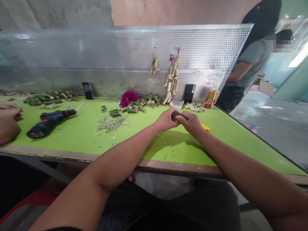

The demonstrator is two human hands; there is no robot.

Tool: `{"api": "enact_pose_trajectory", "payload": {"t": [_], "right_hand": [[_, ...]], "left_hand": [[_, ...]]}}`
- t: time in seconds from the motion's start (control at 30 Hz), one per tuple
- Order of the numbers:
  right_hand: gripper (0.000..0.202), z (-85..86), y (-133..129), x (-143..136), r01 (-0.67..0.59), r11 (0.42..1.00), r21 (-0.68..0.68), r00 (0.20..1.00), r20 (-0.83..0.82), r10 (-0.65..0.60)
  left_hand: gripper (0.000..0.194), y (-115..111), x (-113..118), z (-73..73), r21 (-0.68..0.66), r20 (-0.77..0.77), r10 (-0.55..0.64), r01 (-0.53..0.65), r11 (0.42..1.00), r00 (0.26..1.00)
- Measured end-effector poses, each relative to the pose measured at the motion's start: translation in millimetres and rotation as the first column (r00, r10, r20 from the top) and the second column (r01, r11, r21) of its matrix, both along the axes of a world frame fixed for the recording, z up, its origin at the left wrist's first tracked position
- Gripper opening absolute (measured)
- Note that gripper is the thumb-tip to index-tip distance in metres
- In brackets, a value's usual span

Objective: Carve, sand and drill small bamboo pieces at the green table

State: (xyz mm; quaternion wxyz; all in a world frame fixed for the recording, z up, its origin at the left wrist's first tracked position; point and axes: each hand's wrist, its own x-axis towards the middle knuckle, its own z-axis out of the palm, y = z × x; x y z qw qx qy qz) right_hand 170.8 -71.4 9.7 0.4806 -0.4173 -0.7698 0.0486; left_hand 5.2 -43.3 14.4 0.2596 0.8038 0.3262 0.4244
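Note:
My left hand [165, 120] and my right hand [192, 122] meet above the green table, both closed around a small dark brown object [176, 115]. Fingers cover most of it, so its kind cannot be told. My right thumb presses along its near side. Something yellow [205, 127] lies on the table just beyond my right wrist. Small dark scraps are scattered on the tabletop below my hands. Pale short bamboo pieces [195, 107] lie behind my right hand, beside a scrap of white paper [177, 104].
Left of me lie a cordless drill [51, 122], a pile of shavings [110, 123], purple string [129, 98] and cut bamboo [51, 98]. Strung bamboo figures [172, 78] hang on the perforated metal panel [204, 45]. A bottle [211, 98] and phones [189, 93] stand behind. Other people are at both sides.

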Motion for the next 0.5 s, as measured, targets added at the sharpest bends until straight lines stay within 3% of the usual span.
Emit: {"api": "enact_pose_trajectory", "payload": {"t": [0.1, 0.17, 0.27, 0.4, 0.5], "right_hand": [[0.044, -1.0, 1, 0, 0.000, 1.000, -0.014, 0.999, 0.037, 0.000], [0.043, -0.3, 3, 4, -0.005, 1.000, -0.010, 0.999, 0.043, 0.005], [0.040, 2.2, 5, 12, 0.015, 1.000, 0.011, 1.000, 0.010, -0.016], [0.039, 4.5, 4, 14, 0.070, 0.997, 0.033, 0.995, -0.068, -0.068], [0.038, 4.2, 1, 6, 0.039, 0.998, 0.046, 0.996, -0.087, -0.035]], "left_hand": [[0.029, -3, 4, -3.1, 0.013, -0.023, 0.002, -0.002, 1.000, 1.000], [0.032, -3, 2, -0.9, -0.078, 0.022, -0.044, 0.046, 0.996, 0.999], [0.042, -1, -6, 6.8, -0.235, 0.198, -0.149, 0.194, 0.952, 0.969], [0.050, 1, -11, 13.5, -0.282, 0.403, -0.152, 0.280, 0.918, 0.903], [0.051, 1, -8, 8.4, -0.304, 0.368, -0.197, 0.318, 0.898, 0.909]]}}
